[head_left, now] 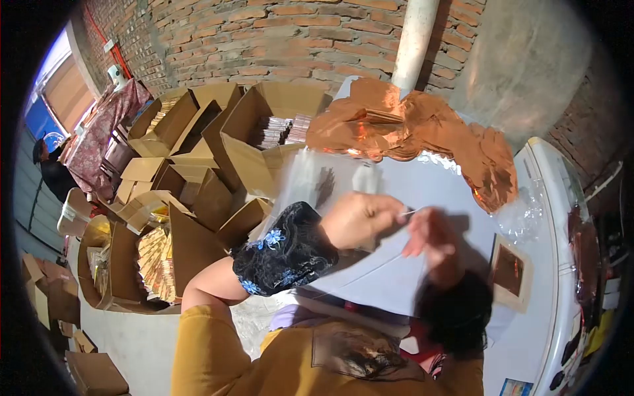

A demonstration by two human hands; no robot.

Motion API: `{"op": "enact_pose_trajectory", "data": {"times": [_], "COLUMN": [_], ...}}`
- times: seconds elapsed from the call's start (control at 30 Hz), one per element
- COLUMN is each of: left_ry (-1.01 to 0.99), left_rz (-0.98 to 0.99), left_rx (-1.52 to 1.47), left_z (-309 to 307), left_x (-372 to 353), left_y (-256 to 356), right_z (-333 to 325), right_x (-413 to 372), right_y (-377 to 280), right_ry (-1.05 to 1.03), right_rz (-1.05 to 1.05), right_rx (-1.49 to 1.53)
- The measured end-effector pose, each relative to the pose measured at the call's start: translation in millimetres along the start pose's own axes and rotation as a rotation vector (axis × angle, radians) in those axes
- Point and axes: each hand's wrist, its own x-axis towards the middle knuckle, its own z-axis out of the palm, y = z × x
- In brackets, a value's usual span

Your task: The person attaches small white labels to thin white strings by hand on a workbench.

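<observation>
My left hand point(360, 216) is closed in a pinch over the white table point(370, 277), with a thin pale strip point(407, 213) at its fingertips. Just to the right, my right hand point(432, 241) is blurred by motion, its fingers close to the strip. Behind my left hand, a clear plastic bag point(337, 175) shows as a smeared shape on the table. Copper-coloured foil sheets point(409, 125) lie in a heap along the table's far side. A black sleeve cover with blue flowers point(287, 251) wraps my left forearm.
Open cardboard boxes point(191, 247) with packed bundles crowd the floor on the left. A framed copper-coloured piece point(509, 272) and crumpled clear plastic point(522, 214) lie on the right. A white pipe point(416, 43) runs up the brick wall. Another person point(54, 171) is at a cloth-covered table point(105, 142).
</observation>
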Motion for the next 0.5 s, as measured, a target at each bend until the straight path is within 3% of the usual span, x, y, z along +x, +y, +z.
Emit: {"op": "enact_pose_trajectory", "data": {"times": [0.1, 0.13, 0.17, 0.2, 0.23, 0.3, 0.37, 0.4, 0.5], "left_ry": [-0.286, -0.223, -0.161, -0.104, -0.034, 0.03, -0.3, -0.342, -0.494], "left_rz": [-0.167, -0.138, -0.105, -0.075, -0.013, 0.218, -0.052, -0.091, -0.243], "left_rx": [-0.559, -0.622, -0.685, -0.752, -0.703, -0.101, -0.447, -0.561, -0.673], "left_z": [-2.1, -3.1, -3.6, -2.6, -2.0, 3.6, -1.2, -2.3, -9.8], "left_x": [-2.9, -0.3, 3.9, 7.9, 11.7, 18.4, 8.9, 9.6, 19.7], "left_y": [16.0, 16.4, 16.1, 14.6, 9.4, -18.9, 1.5, 5.4, 3.3], "right_z": [-30.4, -30.1, -11.8, -0.4, 6.2, 2.5, -30.1, -41.7, -30.7], "right_x": [17.8, 19.9, 10.8, 3.8, -3.8, -7.8, 6.4, 11.8, 4.1], "right_y": [15.6, 42.5, 24.6, 26.9, 29.4, 5.3, 11.8, 22.4, 32.1], "right_ry": [-0.034, -0.132, 0.026, -0.048, -0.114, -0.065, -0.079, -0.079, -0.139], "right_rz": [-0.102, -0.262, 0.117, 0.106, 0.102, 0.028, -0.104, -0.238, 0.048], "right_rx": [-0.007, 0.172, -0.051, -0.08, -0.108, -0.07, 0.142, 0.021, -0.136]}}
